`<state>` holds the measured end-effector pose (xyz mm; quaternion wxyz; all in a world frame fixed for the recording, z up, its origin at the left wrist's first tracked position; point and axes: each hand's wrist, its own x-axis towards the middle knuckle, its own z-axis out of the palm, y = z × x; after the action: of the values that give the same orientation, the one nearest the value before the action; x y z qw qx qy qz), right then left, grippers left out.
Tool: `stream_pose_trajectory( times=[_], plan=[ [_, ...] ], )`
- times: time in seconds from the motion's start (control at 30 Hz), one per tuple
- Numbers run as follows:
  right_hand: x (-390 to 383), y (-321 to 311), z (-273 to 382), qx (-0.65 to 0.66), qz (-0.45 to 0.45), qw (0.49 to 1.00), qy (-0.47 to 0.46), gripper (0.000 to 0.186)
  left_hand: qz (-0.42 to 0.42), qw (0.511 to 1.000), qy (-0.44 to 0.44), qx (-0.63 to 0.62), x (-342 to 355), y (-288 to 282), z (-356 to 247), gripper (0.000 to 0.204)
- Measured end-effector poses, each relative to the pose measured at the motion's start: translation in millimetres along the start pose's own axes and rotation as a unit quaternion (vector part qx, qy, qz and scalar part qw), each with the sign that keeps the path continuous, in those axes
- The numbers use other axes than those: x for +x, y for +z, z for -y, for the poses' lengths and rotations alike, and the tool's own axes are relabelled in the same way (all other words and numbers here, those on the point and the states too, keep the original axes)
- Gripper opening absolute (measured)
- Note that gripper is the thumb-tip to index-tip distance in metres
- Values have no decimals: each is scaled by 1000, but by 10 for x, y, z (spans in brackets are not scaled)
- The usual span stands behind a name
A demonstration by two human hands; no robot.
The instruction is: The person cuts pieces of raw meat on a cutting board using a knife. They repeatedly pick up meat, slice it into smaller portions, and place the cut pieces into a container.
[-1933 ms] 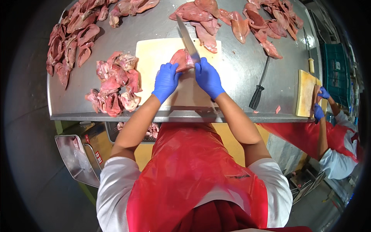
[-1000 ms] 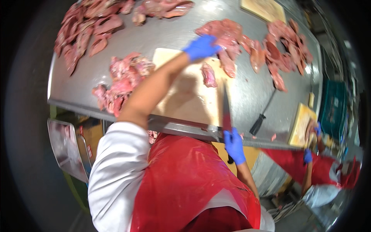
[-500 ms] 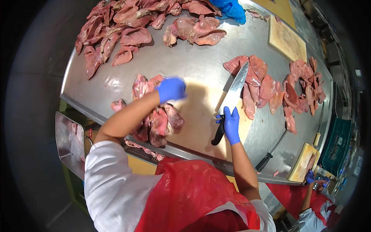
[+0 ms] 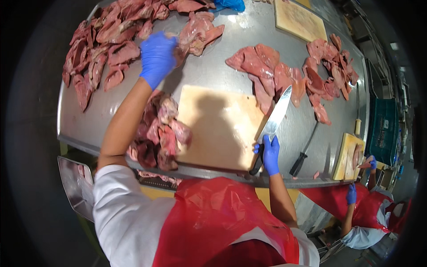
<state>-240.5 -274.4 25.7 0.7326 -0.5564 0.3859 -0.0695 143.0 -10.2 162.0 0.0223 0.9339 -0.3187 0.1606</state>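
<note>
My right hand (image 4: 270,155), in a blue glove, is closed round the black handle of a large knife (image 4: 276,111). The blade points away from me, just off the right edge of a cream cutting board (image 4: 218,129). My left hand (image 4: 158,58), also gloved, reaches to the far side of the table. Its fingers are curled on a pink piece of meat (image 4: 179,54), partly hidden and blurred, beside other meat pieces (image 4: 198,33). Trimmed dark-red and pale meat scraps (image 4: 162,129) lie at the board's left edge.
A big meat pile (image 4: 106,40) covers the far left of the steel table (image 4: 89,120). Flat meat slices (image 4: 262,64) lie beyond the board, more (image 4: 331,71) farther right. A sharpening steel (image 4: 299,163) lies at right. Another person's gloved hand (image 4: 351,194) works beyond a small board (image 4: 344,160).
My left hand has moved from above the scraps out to the far meat and closed on a piece. The view has shifted; the knife stays in my right hand, its blade tilted farther right.
</note>
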Motion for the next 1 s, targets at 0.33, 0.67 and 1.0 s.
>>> stream_pose_trajectory(
  times=[0.33, 0.67, 1.0],
  plan=[
    [-290, -565, 122, -3, 22, 999, -40, 14, 158, 904, 291, -269, -1829, 622, -2942, 19],
    [-106, 291, -16, -129, 103, 985, -51, 26, 254, 935, 20, -247, -1895, 465, -1901, 87],
    [-216, 515, 574, -450, 99, 863, -208, 27, 76, 970, -58, -225, -2112, 747, -1825, 35]
  ],
)
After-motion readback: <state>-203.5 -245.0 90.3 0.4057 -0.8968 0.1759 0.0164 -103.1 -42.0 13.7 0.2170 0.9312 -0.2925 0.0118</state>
